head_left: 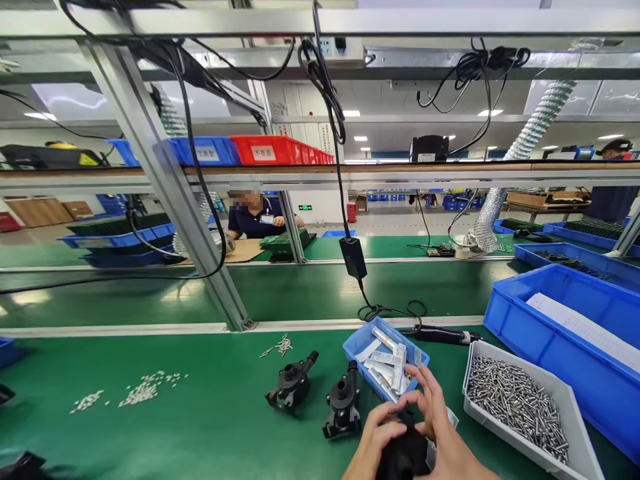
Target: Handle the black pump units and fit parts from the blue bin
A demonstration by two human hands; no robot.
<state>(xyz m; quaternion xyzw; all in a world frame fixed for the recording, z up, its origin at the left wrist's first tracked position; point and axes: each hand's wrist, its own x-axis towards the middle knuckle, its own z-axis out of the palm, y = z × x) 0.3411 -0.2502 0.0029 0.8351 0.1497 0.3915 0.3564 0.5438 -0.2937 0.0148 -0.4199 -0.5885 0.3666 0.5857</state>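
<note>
Both my hands meet at the bottom of the head view around a black plastic part (pixel 404 453). My left hand (pixel 374 437) curls round its left side, fingers closed on it. My right hand (pixel 443 427) cups it from the right, fingers partly raised above it. Two similar black pump housings (pixel 291 387) (pixel 343 403) stand on the green mat just left of my hands. A small blue tray (pixel 356 343) with several white tubes lies right behind my hands.
A white tray of metal pins (pixel 515 400) sits to the right, with large blue bins (pixel 550 320) beyond it. Small loose pins (pixel 145 390) are scattered on the mat at left. A black tool with cable (pixel 440 335) lies behind the small tray. A person works across the conveyor (pixel 255 217).
</note>
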